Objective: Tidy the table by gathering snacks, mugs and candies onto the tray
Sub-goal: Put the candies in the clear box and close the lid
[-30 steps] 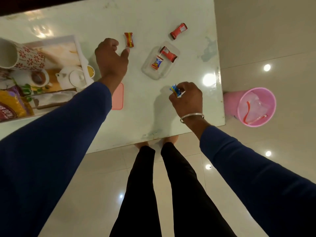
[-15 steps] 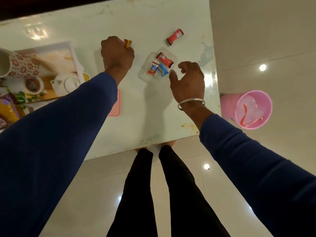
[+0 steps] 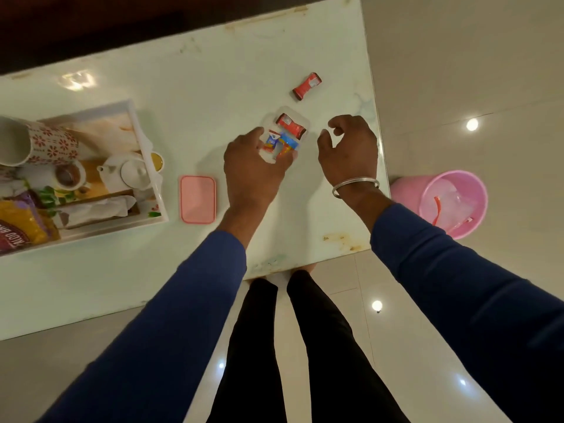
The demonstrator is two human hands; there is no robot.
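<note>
— Two hands over the pale marble desk (image 3: 195, 87); what sits at the far left?

— A white rectangular tray (image 3: 143, 141), holding a tall white mug with red flowers (image 3: 45, 145) lying on its side, a small white teapot (image 3: 128, 174), and a yellow snack packet (image 3: 21, 227) at its near corner. Just right of the tray lies a pink rectangular plastic lid (image 3: 197, 199), flat on the desk.

— And the left hand (image 3: 250, 172)?

— Its grip is clamped on the near end of a clear plastic box (image 3: 291, 117), thumb one side, fingers the other. Inside lie a red wrapped candy (image 3: 290, 126) and blue and orange wrapped candies (image 3: 282, 143).

— The right hand (image 3: 348, 154)?

— Hovering just beside the box, fingers loosely curled apart, holding nothing. A second red wrapped candy (image 3: 306, 86) lies farther back. A pink plastic bin (image 3: 451, 203) stands on the floor.
</note>
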